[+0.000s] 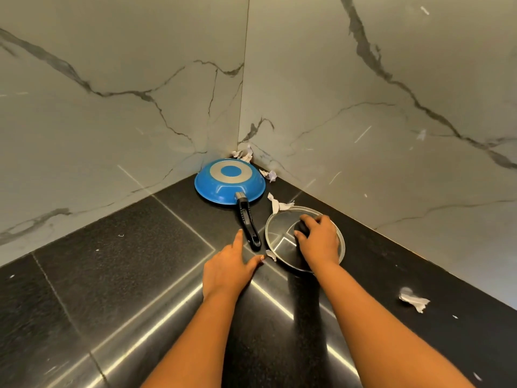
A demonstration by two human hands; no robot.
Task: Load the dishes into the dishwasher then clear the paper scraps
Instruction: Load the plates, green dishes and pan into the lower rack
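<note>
Blue pan (229, 182) sits upside down on the black table (112, 275) at my 12 o'clock, near the wall corner. Its black handle (247, 224) continues the long axis toward 6 o'clock (tilted slightly to 5). My left hand (228, 271) has its fingers (239, 239) spread open just beside the handle's end. At 3 o'clock of that end, my right hand (319, 239) curls around the knob (300, 228) of the glass lid (279, 233). Paper scraps (414, 301) lie scattered around both.
</note>
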